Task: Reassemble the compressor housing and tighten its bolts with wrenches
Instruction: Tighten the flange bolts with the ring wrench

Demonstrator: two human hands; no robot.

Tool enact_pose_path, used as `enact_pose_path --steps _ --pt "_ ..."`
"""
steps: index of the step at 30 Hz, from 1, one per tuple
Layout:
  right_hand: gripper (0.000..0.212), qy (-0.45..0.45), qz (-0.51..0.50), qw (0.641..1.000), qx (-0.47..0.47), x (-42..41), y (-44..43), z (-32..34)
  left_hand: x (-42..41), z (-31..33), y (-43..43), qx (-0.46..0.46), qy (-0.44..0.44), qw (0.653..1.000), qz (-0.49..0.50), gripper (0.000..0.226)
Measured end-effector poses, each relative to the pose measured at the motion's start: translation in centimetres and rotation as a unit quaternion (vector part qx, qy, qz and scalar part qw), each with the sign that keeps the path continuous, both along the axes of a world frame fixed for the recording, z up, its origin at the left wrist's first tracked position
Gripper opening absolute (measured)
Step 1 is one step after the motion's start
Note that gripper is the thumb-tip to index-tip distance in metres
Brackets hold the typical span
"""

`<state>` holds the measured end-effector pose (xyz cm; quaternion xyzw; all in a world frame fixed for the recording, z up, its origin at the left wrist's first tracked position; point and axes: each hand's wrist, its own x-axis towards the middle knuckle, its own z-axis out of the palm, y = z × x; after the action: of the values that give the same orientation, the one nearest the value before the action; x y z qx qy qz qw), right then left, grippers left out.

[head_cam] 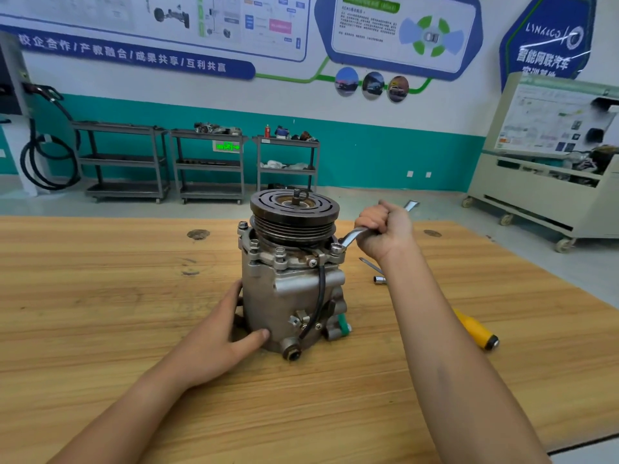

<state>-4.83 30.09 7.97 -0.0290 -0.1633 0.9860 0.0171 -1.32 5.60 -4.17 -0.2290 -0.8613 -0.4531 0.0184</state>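
**Wrench at the right flange bolt, housing braced**

My left hand [219,333] comes in from the lower left with the forearm low over the desk. It lies against the left flank of the grey cast-metal compressor housing [284,296]. Its fingers [234,293] are straight along the side wall, and the thumb is spread apart from them, pressing the lower front.

My right hand [385,229] is raised behind and to the right of the housing, with the wrist bent back. Its fingers [368,217] are clamped in a fist round the shank of a flat silver steel wrench [351,236]. The wrench slopes down and left to a hex-headed bolt [336,248] on the right of the upper flange. I cannot tell whether its head is fully seated there.

The housing stands upright mid-way across the pale wood-grain desk [100,296], with a dark grooved pulley [294,212] on top. On the desk to the right lie a yellow-handled screwdriver [475,329] and a thin chrome socket extension [376,274], both partly hidden by my right forearm.

Beyond the desk, three grey metal tiered carts [124,162] stand along a teal-and-white wall [385,155] hung with printed posters. A cream wheeled training cabinet [542,195] sits at the right.
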Motion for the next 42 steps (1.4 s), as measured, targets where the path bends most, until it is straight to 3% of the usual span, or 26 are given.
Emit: enact_pose_path --steps 6,10,14,17,19,22,24,25,26,27,29,30,31,33,36,39,42 --pt "0.047 0.045 -0.184 0.982 0.007 4.2 -0.8 -0.6 -0.1 -0.2 0.0 -0.003 -0.001 1.0 0.005 0.086" --pt "0.055 0.193 -0.32 0.914 0.159 9.2 -3.7 -2.9 0.0 -0.2 0.0 -0.007 0.003 1.0 0.003 0.083" --pt "0.034 0.291 -0.455 0.744 0.395 10.8 -8.8 -4.7 0.1 0.0 0.1 0.004 -0.003 1.0 0.004 0.081" --pt "0.041 0.327 -0.55 0.525 0.561 9.4 -12.0 -5.2 0.7 0.6 0.4 0.033 0.024 0.999 -0.027 0.071" --pt "0.039 0.28 -0.547 0.424 0.665 8.0 -13.9 -4.8 1.2 0.8 0.6 0.043 0.051 0.997 -0.044 0.056" --pt "0.028 0.21 -0.503 0.377 0.749 6.7 -15.5 -3.8 1.0 0.4 0.4 0.039 0.062 0.997 -0.038 0.025" --pt "0.029 0.213 -0.505 0.368 0.751 6.7 -15.2 -3.2 0.4 0.0 0.2 0.025 0.069 0.997 -0.025 0.033" --pt "0.033 0.224 -0.516 0.373 0.738 7.1 -14.9 -2.9 0.0 -0.3 0.0 0.021 0.07 0.997 -0.015 0.033" --pt "0.037 0.247 -0.523 0.406 0.707 7.7 -14.5 -2.3 -0.3 -0.5 -0.1 0.02 0.063 0.998 -0.009 0.032" --pt "0.041 0.283 -0.513 0.481 0.652 8.6 -14.2 -1.4 -0.5 -0.6 -0.2 0.016 0.044 0.999 -0.005 0.039" --pt "0.042 0.368 -0.402 0.709 0.448 11.0 -12.9 1.5 -0.8 -0.7 -0.4 0.009 0.009 1.0 -0.001 0.065" --pt "0.039 0.388 -0.337 0.794 0.326 11.7 -11.8 3.1 -0.9 -0.7 -0.5 0.001 0.003 1.0 0.001 0.074" --pt "0.039 0.387 -0.288 0.842 0.24 11.8 -10.3 4.4 -0.8 -0.6 -0.4 -0.005 -0.002 1.0 0.005 0.081" --pt "0.045 0.334 -0.239 0.895 0.173 11.1 -7.1 6.4 -0.7 -0.5 -0.3 -0.01 -0.008 1.0 0.009 0.086" --pt "0.049 0.194 -0.181 0.953 0.146 8.1 -3.5 6.7 -0.5 -0.3 -0.1 -0.011 -0.005 1.0 0.011 0.086" --pt "0.048 0.095 -0.151 0.977 0.115 5.3 -1.9 4.8 -0.3 0.0 -0.1 -0.014 -0.005 1.0 0.015 0.086" --pt "0.048 0.065 -0.119 0.988 0.072 3.4 -1.2 3.1 -0.2 0.1 -0.1 -0.02 -0.002 1.0 0.018 0.087"
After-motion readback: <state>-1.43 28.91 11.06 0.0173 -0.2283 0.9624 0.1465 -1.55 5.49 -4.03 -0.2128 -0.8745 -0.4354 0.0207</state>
